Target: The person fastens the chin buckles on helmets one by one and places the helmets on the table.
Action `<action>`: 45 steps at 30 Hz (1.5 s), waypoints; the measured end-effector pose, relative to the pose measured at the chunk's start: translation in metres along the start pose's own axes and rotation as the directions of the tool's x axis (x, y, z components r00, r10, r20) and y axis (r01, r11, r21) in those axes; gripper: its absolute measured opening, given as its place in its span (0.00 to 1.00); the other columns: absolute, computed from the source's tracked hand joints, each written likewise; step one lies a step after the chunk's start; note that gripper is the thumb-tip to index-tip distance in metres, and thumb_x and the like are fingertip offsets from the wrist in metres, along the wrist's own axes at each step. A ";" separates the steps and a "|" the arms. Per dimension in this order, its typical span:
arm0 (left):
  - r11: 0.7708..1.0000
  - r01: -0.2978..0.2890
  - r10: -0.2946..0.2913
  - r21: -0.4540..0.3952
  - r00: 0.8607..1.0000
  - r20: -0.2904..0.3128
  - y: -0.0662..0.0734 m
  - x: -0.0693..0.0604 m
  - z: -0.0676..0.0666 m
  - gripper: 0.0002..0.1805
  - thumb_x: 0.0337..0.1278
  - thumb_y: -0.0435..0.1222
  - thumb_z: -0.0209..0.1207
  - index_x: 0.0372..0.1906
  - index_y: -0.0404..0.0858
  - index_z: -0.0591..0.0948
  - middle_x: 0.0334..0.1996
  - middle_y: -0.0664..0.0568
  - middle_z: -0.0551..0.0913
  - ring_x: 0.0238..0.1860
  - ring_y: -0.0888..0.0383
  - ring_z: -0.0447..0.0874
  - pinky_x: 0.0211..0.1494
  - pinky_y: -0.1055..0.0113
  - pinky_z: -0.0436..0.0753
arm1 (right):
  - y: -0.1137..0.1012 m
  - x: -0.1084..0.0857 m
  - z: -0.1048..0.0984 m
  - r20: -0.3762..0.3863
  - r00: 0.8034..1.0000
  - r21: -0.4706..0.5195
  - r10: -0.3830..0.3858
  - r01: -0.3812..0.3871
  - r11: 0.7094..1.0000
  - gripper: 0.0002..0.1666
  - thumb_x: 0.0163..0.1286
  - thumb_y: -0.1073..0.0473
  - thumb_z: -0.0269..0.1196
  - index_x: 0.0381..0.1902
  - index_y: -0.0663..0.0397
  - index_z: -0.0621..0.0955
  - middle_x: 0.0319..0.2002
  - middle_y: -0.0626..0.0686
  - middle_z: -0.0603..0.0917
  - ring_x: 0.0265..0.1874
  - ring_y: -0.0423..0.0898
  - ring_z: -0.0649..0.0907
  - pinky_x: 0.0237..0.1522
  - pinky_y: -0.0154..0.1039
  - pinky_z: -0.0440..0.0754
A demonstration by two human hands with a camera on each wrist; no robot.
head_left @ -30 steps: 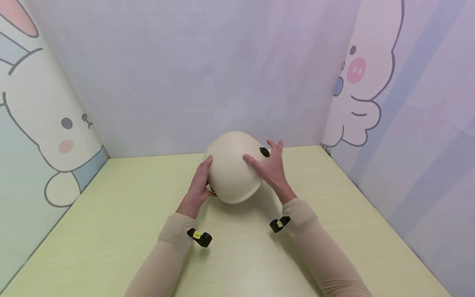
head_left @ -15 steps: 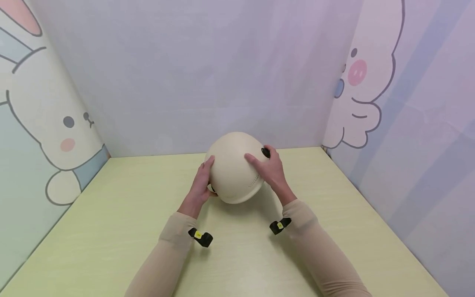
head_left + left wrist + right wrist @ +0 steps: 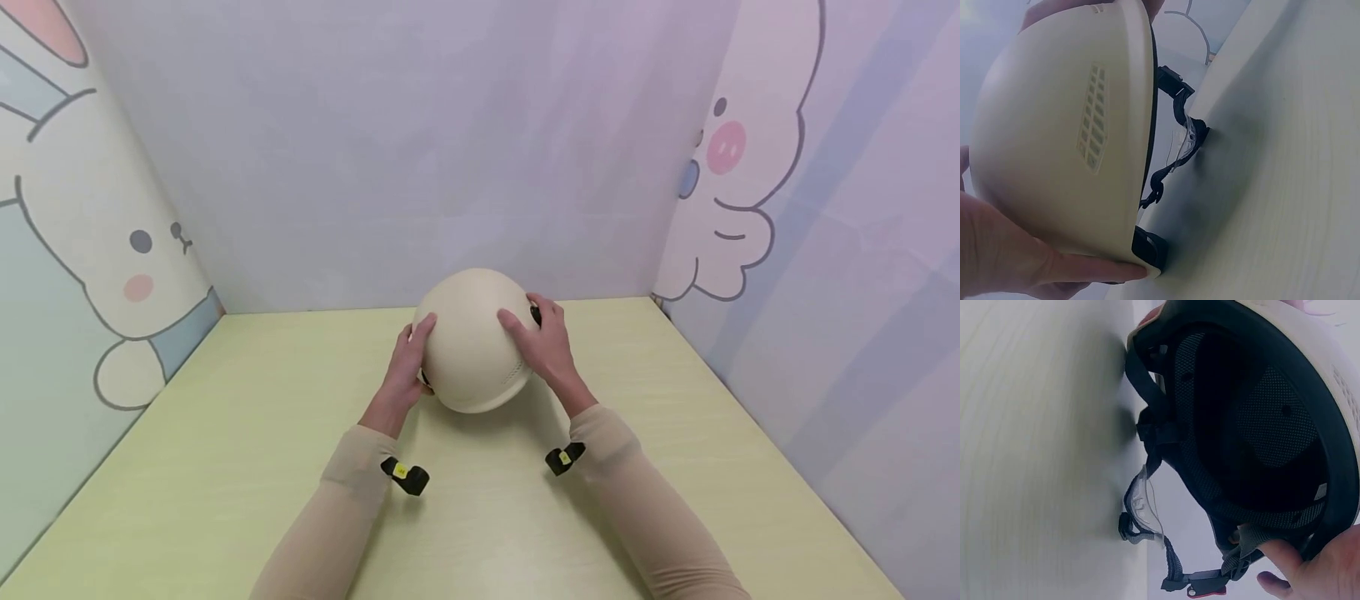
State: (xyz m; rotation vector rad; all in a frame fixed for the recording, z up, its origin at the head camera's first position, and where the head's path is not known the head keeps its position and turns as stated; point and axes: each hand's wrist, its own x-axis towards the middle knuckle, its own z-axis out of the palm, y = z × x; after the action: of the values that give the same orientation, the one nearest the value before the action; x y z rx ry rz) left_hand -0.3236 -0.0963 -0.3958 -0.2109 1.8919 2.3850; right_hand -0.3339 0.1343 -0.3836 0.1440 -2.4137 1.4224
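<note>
Both hands hold a cream helmet (image 3: 468,342) at the far middle of the table. My left hand (image 3: 407,360) grips its left side, thumb on the shell and fingers lower along the rim. On the right side, my right hand (image 3: 549,342) grips it beside a black fitting (image 3: 536,315), thumb on the shell. In the right wrist view the dark padded inside (image 3: 1241,431) shows, with the right hand's fingers (image 3: 1329,569) at the rim. A black chin strap (image 3: 1180,109) with a clear chin cup (image 3: 1144,509) and a red-edged buckle (image 3: 1207,578) hangs below, close to the tabletop.
The pale yellow-green table (image 3: 225,467) runs up to a plain back wall (image 3: 420,150). Side walls carry cartoon animals, a rabbit (image 3: 97,267) on the left and a pink-cheeked figure (image 3: 750,158) on the right. Each sleeve bears a small black camera (image 3: 405,475).
The fingers of my right hand, raised and spread a second ago, have come down onto the helmet's side around the black fitting. The helmet and left hand have hardly moved.
</note>
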 end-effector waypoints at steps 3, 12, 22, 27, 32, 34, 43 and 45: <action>1.000 -0.002 0.002 0.002 1.000 0.004 0.000 0.000 0.000 0.49 0.56 0.64 0.60 0.77 0.51 0.54 0.75 0.39 0.53 0.71 0.31 0.54 0.54 0.18 0.58 | 0.001 0.000 0.000 -0.006 1.000 -0.012 -0.028 0.028 1.000 0.46 0.63 0.27 0.59 0.72 0.43 0.68 0.70 0.57 0.63 0.64 0.58 0.70 0.62 0.59 0.70; 1.000 -0.010 0.009 0.021 1.000 0.030 0.000 -0.002 0.000 0.51 0.58 0.63 0.59 0.80 0.51 0.49 0.76 0.39 0.51 0.72 0.31 0.52 0.55 0.18 0.57 | 0.002 0.001 -0.003 0.024 1.000 -0.022 -0.017 0.017 1.000 0.50 0.63 0.27 0.59 0.73 0.49 0.66 0.67 0.62 0.62 0.61 0.60 0.71 0.61 0.59 0.72; 0.998 -0.043 0.041 0.034 0.998 0.054 0.001 -0.002 -0.001 0.42 0.58 0.59 0.59 0.74 0.51 0.59 0.74 0.41 0.55 0.72 0.32 0.52 0.54 0.17 0.56 | 0.006 0.001 -0.003 0.039 0.997 -0.035 -0.063 0.065 0.997 0.51 0.65 0.29 0.57 0.75 0.56 0.65 0.73 0.60 0.58 0.69 0.60 0.65 0.66 0.59 0.66; 0.998 -0.040 0.037 0.057 0.997 0.062 0.000 -0.002 0.000 0.45 0.60 0.59 0.59 0.77 0.53 0.54 0.75 0.40 0.53 0.72 0.30 0.51 0.55 0.18 0.55 | 0.008 0.002 -0.001 0.043 0.995 -0.045 -0.093 0.095 0.994 0.48 0.67 0.31 0.56 0.73 0.58 0.66 0.70 0.60 0.62 0.66 0.58 0.68 0.65 0.57 0.68; 0.995 -0.039 0.033 0.094 0.997 0.069 -0.002 -0.001 0.000 0.48 0.60 0.60 0.60 0.79 0.55 0.50 0.76 0.41 0.51 0.73 0.30 0.51 0.57 0.19 0.56 | 0.010 0.001 -0.002 0.088 0.994 -0.033 -0.059 0.062 0.998 0.49 0.67 0.29 0.55 0.74 0.56 0.62 0.69 0.61 0.61 0.63 0.59 0.70 0.64 0.58 0.69; 0.994 -0.044 0.038 0.103 0.997 0.067 -0.002 -0.001 0.001 0.49 0.59 0.61 0.61 0.79 0.55 0.50 0.76 0.41 0.51 0.72 0.31 0.52 0.57 0.20 0.56 | 0.010 0.001 -0.003 0.107 0.993 -0.048 -0.054 0.059 0.997 0.50 0.67 0.29 0.54 0.75 0.54 0.60 0.70 0.61 0.59 0.64 0.60 0.69 0.64 0.60 0.69; 0.990 -0.053 0.047 0.133 0.998 0.051 -0.006 -0.001 0.002 0.51 0.56 0.63 0.62 0.79 0.55 0.50 0.76 0.41 0.52 0.72 0.31 0.55 0.57 0.21 0.59 | 0.008 0.002 -0.011 0.170 0.975 -0.146 -0.139 0.165 0.975 0.51 0.71 0.32 0.50 0.77 0.61 0.57 0.75 0.63 0.54 0.71 0.62 0.61 0.66 0.62 0.65; 0.988 -0.059 0.052 0.145 0.997 0.051 -0.007 -0.002 0.003 0.52 0.55 0.63 0.62 0.80 0.55 0.49 0.76 0.41 0.53 0.71 0.32 0.56 0.58 0.22 0.60 | 0.009 0.002 -0.013 0.183 0.968 -0.129 -0.171 0.196 0.972 0.51 0.72 0.34 0.50 0.77 0.65 0.55 0.77 0.63 0.50 0.73 0.62 0.58 0.68 0.61 0.62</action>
State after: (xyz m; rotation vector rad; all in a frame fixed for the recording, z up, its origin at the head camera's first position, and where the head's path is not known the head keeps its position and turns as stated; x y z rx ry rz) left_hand -0.3209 -0.0920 -0.4014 -0.0908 2.0658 2.2504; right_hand -0.3353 0.1501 -0.3844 0.4598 -2.5538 1.1896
